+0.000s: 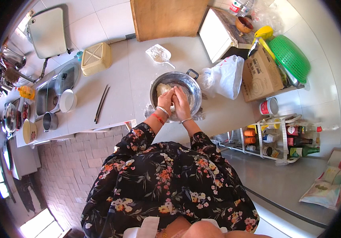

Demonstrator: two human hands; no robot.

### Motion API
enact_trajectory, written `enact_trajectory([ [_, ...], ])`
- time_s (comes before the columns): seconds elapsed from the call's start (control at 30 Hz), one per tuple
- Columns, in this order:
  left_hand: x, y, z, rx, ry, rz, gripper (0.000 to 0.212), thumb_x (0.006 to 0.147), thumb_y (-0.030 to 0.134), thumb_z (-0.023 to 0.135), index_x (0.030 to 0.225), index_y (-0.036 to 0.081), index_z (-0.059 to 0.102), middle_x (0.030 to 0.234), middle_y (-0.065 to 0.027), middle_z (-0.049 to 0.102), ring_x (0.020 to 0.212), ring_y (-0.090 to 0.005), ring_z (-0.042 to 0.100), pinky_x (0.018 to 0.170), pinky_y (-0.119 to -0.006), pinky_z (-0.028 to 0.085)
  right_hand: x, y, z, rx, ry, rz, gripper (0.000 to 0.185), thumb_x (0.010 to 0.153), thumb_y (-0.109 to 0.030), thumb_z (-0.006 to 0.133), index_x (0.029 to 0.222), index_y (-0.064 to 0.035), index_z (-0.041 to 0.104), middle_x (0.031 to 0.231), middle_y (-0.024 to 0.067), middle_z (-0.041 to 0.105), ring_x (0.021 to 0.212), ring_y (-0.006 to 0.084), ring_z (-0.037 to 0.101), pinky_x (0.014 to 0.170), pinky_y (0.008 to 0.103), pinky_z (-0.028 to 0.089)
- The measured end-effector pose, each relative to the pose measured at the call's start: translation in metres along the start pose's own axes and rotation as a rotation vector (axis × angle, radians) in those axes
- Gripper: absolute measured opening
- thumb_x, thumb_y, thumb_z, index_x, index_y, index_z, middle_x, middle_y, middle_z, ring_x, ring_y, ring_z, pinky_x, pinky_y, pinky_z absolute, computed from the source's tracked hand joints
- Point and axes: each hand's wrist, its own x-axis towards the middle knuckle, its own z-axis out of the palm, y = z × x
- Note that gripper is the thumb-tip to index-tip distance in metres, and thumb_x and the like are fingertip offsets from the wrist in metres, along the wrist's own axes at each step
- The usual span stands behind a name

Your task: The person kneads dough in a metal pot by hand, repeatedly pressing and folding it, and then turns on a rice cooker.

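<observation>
A steel pot [193, 86] with a black handle stands on the grey counter in front of me. Inside it, at the left, lies pale dough [162, 89]. My left hand [166, 100] and my right hand [181, 102] meet at the fingertips over the pot, close to the dough. A little pale dough shows between the palms; how firmly it is held is hidden. Each wrist wears a bangle, and the left one also a red cord. Behind the pot lies a white scoop [158, 54] with flour in it. Some flour is scattered on the counter around the pot.
Dark chopsticks [102, 104], a white bowl [68, 101], a metal cup [50, 121] and a sink [44, 102] are to the left. An upturned yellow basket [96, 59] sits near the wall. Right of the pot are a plastic bag [225, 76], a cardboard box [261, 74] and a bottle rack [258, 139].
</observation>
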Motion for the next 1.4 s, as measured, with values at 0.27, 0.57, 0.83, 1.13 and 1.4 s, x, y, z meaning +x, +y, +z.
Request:
enact_trajectory([
  [0.27, 0.02, -0.005, -0.011, -0.277, -0.219, -0.086, 0.035, 0.096, 0.037, 0.045, 0.12, 0.013, 0.055, 0.11, -0.0011, 0.06, 0.099, -0.0136, 0.054, 0.084, -0.033, 0.046, 0.001, -0.01, 0.016, 0.321, -0.168, 0.144, 0.059, 0.101, -0.033, 0.034, 0.145, 0.004, 0.018, 0.149, 0.0193, 0.026, 0.137, 0.0272, 0.028, 0.112, 0.0326, 0.02],
  [0.57, 0.041, 0.009, -0.015, -0.052, -0.14, -0.049, 0.06, 0.091, 0.047, 0.051, 0.137, 0.01, 0.04, 0.137, -0.0063, 0.043, 0.119, -0.0236, 0.046, 0.093, -0.04, 0.042, 0.008, -0.032, 0.018, 0.729, -0.157, 0.304, 0.054, 0.1, -0.036, 0.035, 0.138, 0.0014, 0.029, 0.136, 0.0156, 0.039, 0.125, 0.023, 0.038, 0.106, 0.032, 0.03],
  [0.83, 0.052, 0.005, -0.006, 0.231, 0.148, 0.018, 0.048, 0.08, 0.002, 0.061, 0.126, -0.001, 0.046, 0.104, -0.0141, 0.058, 0.092, -0.0257, 0.059, 0.074, -0.036, 0.054, 0.011, 0.022, -0.026, 0.22, -0.01, 0.251, 0.025, 0.085, -0.014, 0.06, 0.103, 0.0024, 0.065, 0.107, 0.0143, 0.064, 0.099, 0.0202, 0.061, 0.087, 0.0299, 0.047],
  [1.13, 0.044, 0.006, -0.057, 1.376, 0.074, 0.908, 0.025, 0.09, 0.021, 0.049, 0.092, 0.002, 0.065, 0.088, -0.0132, 0.062, 0.088, -0.0304, 0.061, 0.071, -0.038, 0.051, 0.033, 0.063, 0.004, 0.538, 0.026, 0.558, 0.03, 0.087, -0.016, 0.045, 0.072, 0.0015, 0.065, 0.071, 0.0123, 0.067, 0.067, 0.0198, 0.065, 0.065, 0.033, 0.051],
  [1.4, 0.033, 0.0, -0.053, 0.557, 0.083, 0.054, 0.04, 0.097, 0.035, 0.045, 0.117, 0.001, 0.052, 0.106, -0.0098, 0.062, 0.097, -0.0182, 0.061, 0.081, -0.03, 0.049, 0.04, 0.009, 0.012, 0.441, 0.053, 0.328, 0.025, 0.092, -0.015, 0.05, 0.103, 0.0012, 0.066, 0.1, 0.0127, 0.069, 0.095, 0.024, 0.066, 0.087, 0.0338, 0.049],
])
